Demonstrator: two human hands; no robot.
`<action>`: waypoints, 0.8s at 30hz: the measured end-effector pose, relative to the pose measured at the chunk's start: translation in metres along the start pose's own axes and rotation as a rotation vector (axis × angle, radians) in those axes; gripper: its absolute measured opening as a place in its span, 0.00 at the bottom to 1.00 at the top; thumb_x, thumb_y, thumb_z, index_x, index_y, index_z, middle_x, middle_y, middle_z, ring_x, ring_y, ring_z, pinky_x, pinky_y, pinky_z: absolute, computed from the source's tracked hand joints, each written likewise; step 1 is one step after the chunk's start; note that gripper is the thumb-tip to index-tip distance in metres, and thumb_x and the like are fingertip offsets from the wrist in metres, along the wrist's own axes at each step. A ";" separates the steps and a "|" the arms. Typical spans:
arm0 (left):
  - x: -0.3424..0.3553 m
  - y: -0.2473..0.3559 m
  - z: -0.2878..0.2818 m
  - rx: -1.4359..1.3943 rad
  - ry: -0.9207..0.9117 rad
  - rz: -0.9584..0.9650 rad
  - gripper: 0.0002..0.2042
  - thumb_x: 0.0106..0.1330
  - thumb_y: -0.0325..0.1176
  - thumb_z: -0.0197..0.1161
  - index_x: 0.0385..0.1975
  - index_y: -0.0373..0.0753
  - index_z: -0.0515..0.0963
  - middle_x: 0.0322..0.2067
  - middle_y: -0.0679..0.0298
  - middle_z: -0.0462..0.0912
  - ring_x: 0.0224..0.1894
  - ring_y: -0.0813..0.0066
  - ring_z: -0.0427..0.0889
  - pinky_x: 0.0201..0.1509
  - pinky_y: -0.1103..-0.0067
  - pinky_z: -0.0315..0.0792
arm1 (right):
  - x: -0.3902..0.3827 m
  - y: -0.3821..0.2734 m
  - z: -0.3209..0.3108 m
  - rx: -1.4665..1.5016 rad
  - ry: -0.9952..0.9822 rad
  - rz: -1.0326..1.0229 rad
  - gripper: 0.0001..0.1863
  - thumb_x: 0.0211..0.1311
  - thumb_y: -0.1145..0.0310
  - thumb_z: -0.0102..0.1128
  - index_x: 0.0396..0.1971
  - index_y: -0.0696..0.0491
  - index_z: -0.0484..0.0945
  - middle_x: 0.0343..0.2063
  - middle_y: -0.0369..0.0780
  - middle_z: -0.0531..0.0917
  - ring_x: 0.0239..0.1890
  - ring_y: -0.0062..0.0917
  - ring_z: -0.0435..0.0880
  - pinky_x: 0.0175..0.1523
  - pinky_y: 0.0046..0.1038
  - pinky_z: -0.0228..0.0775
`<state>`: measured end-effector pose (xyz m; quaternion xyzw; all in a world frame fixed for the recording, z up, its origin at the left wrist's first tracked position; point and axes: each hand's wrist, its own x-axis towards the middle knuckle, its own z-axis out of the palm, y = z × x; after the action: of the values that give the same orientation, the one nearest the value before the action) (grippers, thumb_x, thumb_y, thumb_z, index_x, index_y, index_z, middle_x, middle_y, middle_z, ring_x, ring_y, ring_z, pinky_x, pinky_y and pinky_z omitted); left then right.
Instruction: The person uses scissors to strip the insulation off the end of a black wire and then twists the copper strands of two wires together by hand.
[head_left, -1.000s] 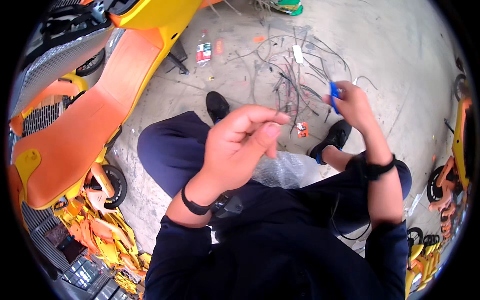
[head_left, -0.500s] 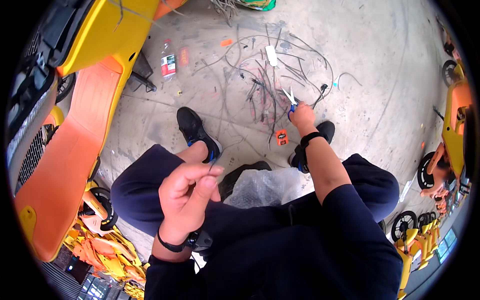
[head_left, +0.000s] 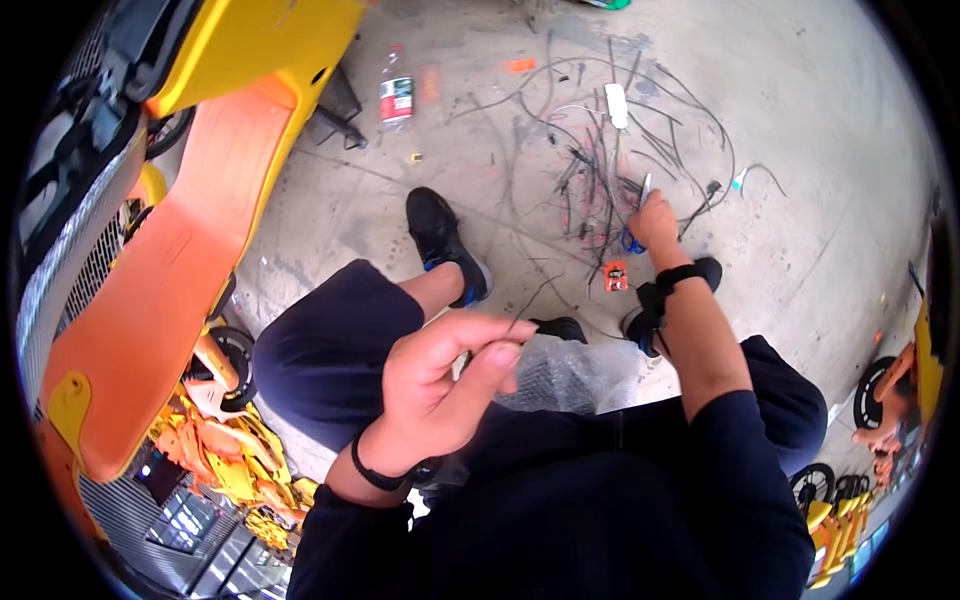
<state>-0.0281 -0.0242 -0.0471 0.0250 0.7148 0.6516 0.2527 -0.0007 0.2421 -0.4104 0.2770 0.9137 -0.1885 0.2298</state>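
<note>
My left hand [head_left: 440, 385] pinches a thin dark wire [head_left: 518, 316] between thumb and fingertips, above my lap. My right hand [head_left: 653, 222] is low over the floor at the right edge of a loose tangle of black, grey and pink wires [head_left: 590, 190], holding blue-handled scissors [head_left: 632, 240] with the blades pointing away from me; the hand partly hides them. A small orange item [head_left: 615, 276] lies just nearer me, and a white plastic piece [head_left: 615, 106] lies among the wires. Clear bubble wrap [head_left: 570, 370] rests between my legs.
A yellow and orange vehicle body [head_left: 170, 270] stands close on my left, with piled yellow parts [head_left: 220, 450] behind it. A plastic bottle [head_left: 396, 98] stands on the concrete floor [head_left: 820, 200]. More wheeled vehicles [head_left: 830, 520] line the right edge.
My right hand has reached forward and down to the wires with the scissors, which are now partly hidden by it. My left hand has lowered toward my lap, keeping its pinch.
</note>
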 end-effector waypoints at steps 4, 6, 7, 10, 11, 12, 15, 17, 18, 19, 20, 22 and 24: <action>-0.004 0.007 0.002 -0.029 -0.049 0.129 0.07 0.66 0.24 0.57 0.41 0.31 0.77 0.30 0.64 0.80 0.23 0.85 0.77 0.27 0.88 0.68 | -0.010 -0.077 -0.139 0.440 -0.002 -0.389 0.13 0.58 0.65 0.57 0.37 0.59 0.77 0.35 0.47 0.83 0.36 0.40 0.82 0.42 0.33 0.73; -0.009 0.011 0.002 -0.055 -0.080 0.172 0.07 0.66 0.24 0.57 0.40 0.32 0.77 0.30 0.65 0.80 0.23 0.85 0.77 0.26 0.88 0.68 | -0.054 -0.118 -0.210 0.828 0.006 -0.661 0.13 0.62 0.67 0.56 0.43 0.57 0.77 0.33 0.42 0.83 0.33 0.30 0.81 0.41 0.27 0.73; -0.012 0.012 0.001 -0.069 -0.101 0.200 0.06 0.66 0.24 0.57 0.40 0.32 0.77 0.30 0.65 0.80 0.23 0.86 0.77 0.26 0.88 0.68 | -0.094 -0.140 -0.250 0.879 -0.142 -0.748 0.12 0.64 0.67 0.56 0.43 0.58 0.77 0.36 0.40 0.82 0.38 0.24 0.79 0.45 0.24 0.70; -0.024 0.021 -0.001 -0.097 -0.106 0.238 0.06 0.67 0.26 0.56 0.40 0.32 0.77 0.27 0.67 0.80 0.22 0.87 0.76 0.26 0.88 0.67 | -0.192 -0.157 -0.309 0.780 -0.250 -1.109 0.10 0.61 0.71 0.59 0.40 0.57 0.78 0.35 0.38 0.82 0.39 0.22 0.80 0.45 0.22 0.70; -0.028 0.023 0.000 -0.119 -0.108 0.240 0.07 0.67 0.26 0.56 0.41 0.32 0.76 0.26 0.67 0.80 0.22 0.87 0.76 0.25 0.89 0.67 | -0.207 -0.154 -0.315 0.764 -0.246 -1.118 0.10 0.61 0.71 0.59 0.40 0.57 0.78 0.35 0.38 0.82 0.39 0.22 0.80 0.45 0.22 0.70; -0.032 0.026 0.001 -0.111 -0.116 0.259 0.07 0.67 0.27 0.56 0.41 0.32 0.76 0.25 0.69 0.79 0.21 0.88 0.75 0.25 0.89 0.66 | -0.222 -0.149 -0.322 0.693 -0.220 -1.151 0.08 0.58 0.73 0.60 0.38 0.57 0.79 0.32 0.38 0.82 0.34 0.22 0.79 0.41 0.22 0.70; -0.042 0.030 0.006 -0.102 -0.148 0.305 0.06 0.66 0.26 0.57 0.40 0.32 0.77 0.25 0.67 0.79 0.21 0.87 0.75 0.24 0.89 0.66 | -0.257 -0.138 -0.325 0.616 -0.071 -1.148 0.06 0.53 0.77 0.63 0.33 0.56 0.79 0.23 0.36 0.77 0.24 0.21 0.74 0.31 0.23 0.66; -0.045 0.031 0.010 -0.002 -0.117 0.395 0.06 0.64 0.25 0.59 0.39 0.32 0.77 0.25 0.66 0.80 0.21 0.87 0.75 0.24 0.88 0.66 | -0.270 -0.132 -0.323 0.619 0.048 -1.110 0.06 0.50 0.79 0.65 0.30 0.56 0.80 0.18 0.33 0.73 0.18 0.20 0.70 0.25 0.22 0.62; -0.047 0.031 0.011 0.108 -0.083 0.478 0.06 0.63 0.25 0.60 0.38 0.33 0.78 0.26 0.65 0.80 0.21 0.86 0.75 0.23 0.88 0.66 | -0.274 -0.129 -0.321 0.623 0.066 -1.105 0.05 0.51 0.79 0.63 0.30 0.57 0.79 0.20 0.35 0.75 0.19 0.19 0.70 0.26 0.21 0.61; -0.050 0.031 0.013 0.106 -0.084 0.478 0.06 0.63 0.25 0.60 0.38 0.33 0.78 0.26 0.65 0.80 0.21 0.86 0.75 0.23 0.88 0.66 | -0.278 -0.126 -0.318 0.627 0.082 -1.102 0.04 0.53 0.78 0.61 0.30 0.59 0.78 0.21 0.37 0.77 0.20 0.18 0.69 0.27 0.19 0.60; -0.052 0.031 0.015 0.133 -0.068 0.532 0.07 0.62 0.24 0.60 0.39 0.32 0.78 0.28 0.63 0.80 0.22 0.85 0.75 0.25 0.87 0.67 | -0.281 -0.126 -0.313 0.701 0.089 -1.072 0.05 0.52 0.79 0.62 0.29 0.58 0.78 0.17 0.33 0.72 0.18 0.16 0.66 0.25 0.18 0.57; -0.053 0.031 0.016 0.160 -0.052 0.589 0.08 0.61 0.22 0.60 0.40 0.31 0.77 0.31 0.61 0.80 0.23 0.83 0.75 0.27 0.87 0.68 | -0.288 -0.123 -0.307 0.834 0.060 -0.987 0.05 0.52 0.81 0.62 0.28 0.57 0.78 0.13 0.28 0.66 0.16 0.11 0.60 0.23 0.16 0.53; -0.050 0.031 0.015 0.247 -0.083 0.751 0.08 0.59 0.22 0.61 0.39 0.31 0.78 0.27 0.62 0.80 0.22 0.81 0.74 0.27 0.86 0.66 | -0.293 -0.121 -0.305 0.889 0.021 -0.937 0.04 0.53 0.81 0.61 0.28 0.57 0.78 0.12 0.26 0.65 0.16 0.09 0.59 0.22 0.14 0.52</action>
<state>0.0123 -0.0240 -0.0015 0.3413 0.7182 0.6061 0.0207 0.0485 0.1688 0.0205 -0.0807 0.7747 -0.6268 -0.0224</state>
